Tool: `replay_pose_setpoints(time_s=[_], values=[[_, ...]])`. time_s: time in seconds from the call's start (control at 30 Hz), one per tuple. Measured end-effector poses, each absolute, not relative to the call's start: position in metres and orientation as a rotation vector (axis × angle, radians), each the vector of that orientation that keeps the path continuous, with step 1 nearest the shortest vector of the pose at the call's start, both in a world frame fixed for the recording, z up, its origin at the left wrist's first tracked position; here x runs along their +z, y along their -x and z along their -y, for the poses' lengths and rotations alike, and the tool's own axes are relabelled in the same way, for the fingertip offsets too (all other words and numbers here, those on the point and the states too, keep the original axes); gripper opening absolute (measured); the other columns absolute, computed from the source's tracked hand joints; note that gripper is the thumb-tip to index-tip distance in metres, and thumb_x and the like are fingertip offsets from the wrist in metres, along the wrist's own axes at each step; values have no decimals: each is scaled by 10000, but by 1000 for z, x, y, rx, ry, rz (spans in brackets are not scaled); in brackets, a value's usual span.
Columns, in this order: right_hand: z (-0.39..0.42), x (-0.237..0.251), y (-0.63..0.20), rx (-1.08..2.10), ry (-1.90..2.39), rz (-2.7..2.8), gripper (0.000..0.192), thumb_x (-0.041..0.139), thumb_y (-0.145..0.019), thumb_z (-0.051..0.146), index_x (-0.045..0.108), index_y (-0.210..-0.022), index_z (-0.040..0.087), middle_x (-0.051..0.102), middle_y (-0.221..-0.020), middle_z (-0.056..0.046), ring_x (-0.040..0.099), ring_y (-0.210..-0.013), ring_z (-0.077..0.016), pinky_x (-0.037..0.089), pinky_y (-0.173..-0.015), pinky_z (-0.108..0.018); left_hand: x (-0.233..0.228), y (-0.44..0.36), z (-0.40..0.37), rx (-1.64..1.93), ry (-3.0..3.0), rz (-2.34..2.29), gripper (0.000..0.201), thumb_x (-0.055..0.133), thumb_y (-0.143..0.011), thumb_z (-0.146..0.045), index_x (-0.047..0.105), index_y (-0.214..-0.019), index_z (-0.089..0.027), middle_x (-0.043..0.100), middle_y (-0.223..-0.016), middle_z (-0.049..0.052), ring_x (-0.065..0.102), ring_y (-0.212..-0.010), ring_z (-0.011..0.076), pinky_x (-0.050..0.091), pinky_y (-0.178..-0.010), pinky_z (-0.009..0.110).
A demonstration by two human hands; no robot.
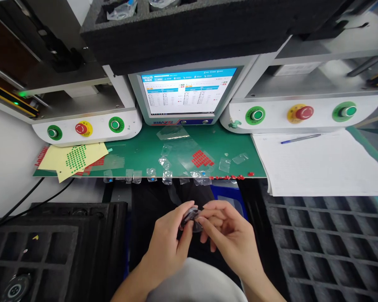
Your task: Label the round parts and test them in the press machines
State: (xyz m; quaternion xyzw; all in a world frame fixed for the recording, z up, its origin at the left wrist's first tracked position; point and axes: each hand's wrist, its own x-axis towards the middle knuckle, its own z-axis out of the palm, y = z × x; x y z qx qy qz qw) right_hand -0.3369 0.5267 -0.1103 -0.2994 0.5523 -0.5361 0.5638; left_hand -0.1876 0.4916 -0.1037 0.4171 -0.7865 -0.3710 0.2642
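We hold a small dark round part [191, 218] in our left hand [166, 247], fingers closed around it to keep it steady. Our right hand [229, 235] pinches its edge, just below the green surface [138, 153].

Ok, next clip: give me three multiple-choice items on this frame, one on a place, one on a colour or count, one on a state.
1. Where does the blue pen lie?
A. on the white paper sheets
B. on the yellow sheet
C. in the foam tray

2. How many green buttons show on the two white panels?
A. two
B. four
C. six

3. What is the state of the small dark round part?
A. lying on the green mat
B. sitting in a tray pocket
C. held between both hands

Answers:
1 A, the pen rests at the top of the paper stack.
2 B, each panel has two green buttons flanking a red one.
3 C, the left hand and right hand pinch it together below the mat edge.
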Motion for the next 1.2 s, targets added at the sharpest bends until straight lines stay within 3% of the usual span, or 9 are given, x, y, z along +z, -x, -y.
replay_pose_setpoints(time_s=[0.23, 0.4, 0.53, 0.63, 0.73, 0.87, 0.97, 1.2], values=[[-532, -118, 344, -1090, 1079, -1386, 96, 570, -908, 302, 552, -970, 231, 614, -622, 44, 586, -444, -83, 436, -388, -144, -103, 179, -483, -975, -1105, 2330, 358, 434, -950, -141, 461, -1302, -201, 699, -1127, 67, 689, -961, 162, 562, -821, 269], [-531, -115, 348, -997, 1399, -1440, 37, 519, -928, 254, 544, -952, 243, 631, -638, 49, 524, -404, -70, 367, -373, -176, -101, 171, -480, -1121, -1132, 2407, 355, 423, -951, -147, 478, -1299, -190, 703, -1107, 79, 693, -933, 192, 569, -818, 328], [-529, -115, 349, -1008, 1686, -1525, 71, 495, -918, 172, 515, -889, 235, 584, -573, 60, 487, -402, -78, 328, -386, -204, -101, 171, -480, -1123, -1147, 2414, 354, 425, -952, -153, 476, -1300, -191, 706, -1089, 78, 694, -918, 199, 569, -804, 337], [-530, -120, 348, -1089, 1780, -1521, 112, 489, -910, 126, 499, -919, 237, 640, -693, 25, 524, -483, -87, 402, -451, -210, -101, 175, -480, -1058, -1171, 2384, 344, 421, -957, -160, 477, -1295, -192, 708, -1093, 78, 695, -922, 195, 566, -793, 319], [-532, -126, 344, -1224, 1649, -1505, 139, 525, -899, 122, 498, -956, 246, 667, -807, 1, 587, -594, -98, 493, -549, -213, -100, 178, -481, -1001, -1195, 2337, 344, 433, -957, -168, 479, -1296, -199, 716, -1062, 60, 696, -890, 178, 557, -774, 291], [-531, -127, 335, -1345, 1243, -1426, 233, 617, -862, 170, 478, -1031, 252, 657, -811, 11, 657, -704, -114, 566, -654, -222, -99, 179, -484, -1064, -1228, 2207, 328, 443, -956, -196, 506, -1277, -201, 714, -1075, 54, 694, -878, 155, 542, -767, 248], [-526, -124, 331, -1387, 1042, -1372, 288, 664, -826, 193, 482, -1043, 247, 649, -768, 26, 647, -645, -103, 571, -621, -208, -100, 179, -486, -1262, -1272, 2057, 332, 454, -958, -243, 528, -1280, -208, 712, -1010, 44, 682, -805, 140, 540, -743, 236], [-530, -111, 337, -1297, 849, -1207, 175, 689, -809, 228, 570, -937, 231, 622, -707, 26, 627, -620, -100, 550, -593, -203, -106, 178, -486, -1825, -1269, 1535, 379, 463, -961, -416, 578, -1257, -208, 683, -926, 46, 622, -691, 118, 527, -649, 218]])
